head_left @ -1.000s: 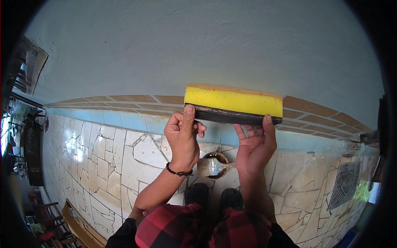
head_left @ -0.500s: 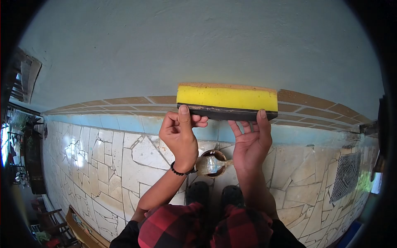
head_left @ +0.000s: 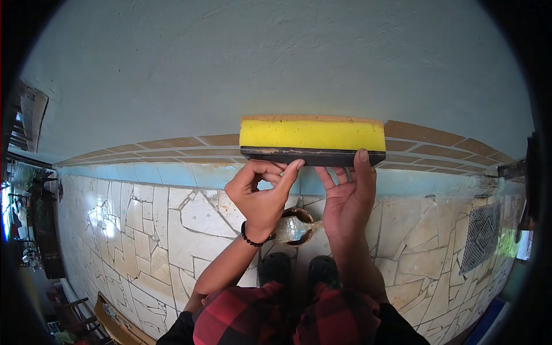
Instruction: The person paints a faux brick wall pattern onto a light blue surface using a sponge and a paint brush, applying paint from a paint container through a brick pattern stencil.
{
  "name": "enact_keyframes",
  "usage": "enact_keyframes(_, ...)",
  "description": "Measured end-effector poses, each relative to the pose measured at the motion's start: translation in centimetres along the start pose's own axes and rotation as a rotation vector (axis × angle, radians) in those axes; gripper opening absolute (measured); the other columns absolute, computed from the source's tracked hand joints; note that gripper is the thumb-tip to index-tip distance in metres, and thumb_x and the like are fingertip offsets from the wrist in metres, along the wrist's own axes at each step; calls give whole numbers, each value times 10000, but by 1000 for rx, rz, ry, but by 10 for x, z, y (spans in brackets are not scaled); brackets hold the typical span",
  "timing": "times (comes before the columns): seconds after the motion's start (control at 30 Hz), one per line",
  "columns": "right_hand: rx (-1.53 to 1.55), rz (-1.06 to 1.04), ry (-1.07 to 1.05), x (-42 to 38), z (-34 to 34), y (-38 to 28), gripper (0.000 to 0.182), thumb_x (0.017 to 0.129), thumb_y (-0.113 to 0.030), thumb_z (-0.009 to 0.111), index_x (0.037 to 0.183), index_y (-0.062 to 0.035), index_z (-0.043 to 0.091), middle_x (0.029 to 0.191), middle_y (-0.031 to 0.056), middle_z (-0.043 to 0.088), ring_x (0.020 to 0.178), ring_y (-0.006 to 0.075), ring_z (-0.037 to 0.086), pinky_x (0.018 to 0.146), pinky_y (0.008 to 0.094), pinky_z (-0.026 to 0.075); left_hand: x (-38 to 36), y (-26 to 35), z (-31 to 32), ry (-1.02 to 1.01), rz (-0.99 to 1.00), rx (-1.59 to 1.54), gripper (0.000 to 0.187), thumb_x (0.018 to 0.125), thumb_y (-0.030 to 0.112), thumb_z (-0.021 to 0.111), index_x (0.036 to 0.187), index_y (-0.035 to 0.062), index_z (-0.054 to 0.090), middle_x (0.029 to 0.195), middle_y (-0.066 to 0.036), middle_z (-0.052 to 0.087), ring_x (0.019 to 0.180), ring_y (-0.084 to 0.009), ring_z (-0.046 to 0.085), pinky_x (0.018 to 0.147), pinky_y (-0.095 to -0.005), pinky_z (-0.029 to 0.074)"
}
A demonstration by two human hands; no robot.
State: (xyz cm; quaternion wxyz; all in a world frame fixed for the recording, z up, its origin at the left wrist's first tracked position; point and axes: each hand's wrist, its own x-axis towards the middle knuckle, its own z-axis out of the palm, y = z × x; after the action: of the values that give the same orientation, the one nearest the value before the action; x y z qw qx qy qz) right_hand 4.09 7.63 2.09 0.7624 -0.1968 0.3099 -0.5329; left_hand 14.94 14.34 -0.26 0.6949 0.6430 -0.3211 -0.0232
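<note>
A long sponge float (head_left: 312,134) with thick yellow foam and a black backing is held up level before the wall, brown-orange colour along the foam's upper edge. My right hand (head_left: 349,198) grips its right end, thumb over the black backing and fingers beneath. My left hand (head_left: 261,192) is closed at the lower edge of the backing, left of centre, thumb drawn toward the curled fingers; whether anything is pinched there is hidden. Below, between my wrists, a wide brush (head_left: 294,229) lies across a round container (head_left: 302,242) of dark brown contents.
The grey wall (head_left: 276,63) carries a band of brown brick shapes (head_left: 425,136) with pale lines, above a light blue strip (head_left: 195,174). Irregular pale stone tiles (head_left: 201,218) cover the floor. A patterned grey mat (head_left: 482,237) lies right; wooden furniture (head_left: 75,316) stands lower left.
My left thumb has slid right and down off the face of the backing to its lower edge, and the left hand has turned. The float has shifted slightly left; my right hand keeps its grip.
</note>
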Motion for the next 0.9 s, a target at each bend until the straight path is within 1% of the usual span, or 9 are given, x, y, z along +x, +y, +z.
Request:
enact_keyframes(0.03,-7,1,1,0,-1,0,361,944,-286,747,1063,-117,452,1049,33,598,1005,149,605,993,532,526,0,0,0,-9,-3,17,243,774,14,879,716,-4,644,647,-37,682,569,-51,599,566,-201,466)
enact_keyframes(0.13,-30,-5,3,-2,2,-2,340,955,-264,737,1047,-117,445,1035,24,587,992,141,599,967,503,546,0,7,-1,-129,-60,44,203,844,-9,816,740,-22,641,661,-78,689,635,-101,666,623,-241,538)
enact_keyframes(0.33,-115,4,-11,-11,-20,0,292,960,-151,713,1087,-104,455,1035,34,579,968,139,599,881,402,559,3,6,0,-168,-74,-18,195,860,-5,797,736,-36,650,667,-79,696,663,-120,690,628,-246,550)
enact_keyframes(0.43,-261,-189,-66,-16,-48,9,285,940,-88,699,1108,-87,469,1018,38,578,939,134,596,802,350,537,4,3,-1,-175,-73,-32,201,853,4,807,727,-34,654,667,-72,695,654,-104,676,617,-233,535)
enact_keyframes(0.53,-712,-496,-466,-19,-59,-11,206,908,-37,688,1021,-78,520,979,56,572,886,141,585,759,327,508,7,7,-2,-178,-48,-9,206,843,11,819,720,-35,661,664,-65,693,640,-86,657,609,-217,516)
enact_keyframes(0.63,-1204,-644,-920,-21,-40,-56,201,842,-61,744,902,-88,555,928,56,548,844,163,575,750,323,492,11,10,-3,-189,-28,29,225,841,39,826,697,-29,667,640,-49,686,622,-65,644,598,-205,499)
enact_keyframes(0.73,-1355,-933,-1404,-6,-29,-67,218,768,-118,774,827,-101,565,879,44,525,838,196,571,757,333,485,12,7,-5,-211,-10,58,236,852,69,822,691,-25,678,639,-53,698,618,-73,662,592,-205,500)
enact_keyframes(0.77,-1438,-1032,-1569,1,-30,-68,203,759,-201,738,816,-117,562,858,23,520,866,200,573,781,351,476,12,4,-4,-215,2,72,240,857,81,819,690,-24,684,641,-56,704,616,-76,668,590,-205,500)
enact_keyframes(0.9,-1437,-1418,-1895,39,-18,-72,149,768,-197,629,720,-146,497,794,1,473,782,189,511,735,349,422,13,7,-6,-243,1,113,234,881,126,803,714,-17,724,659,-62,725,602,-81,677,586,-207,503)
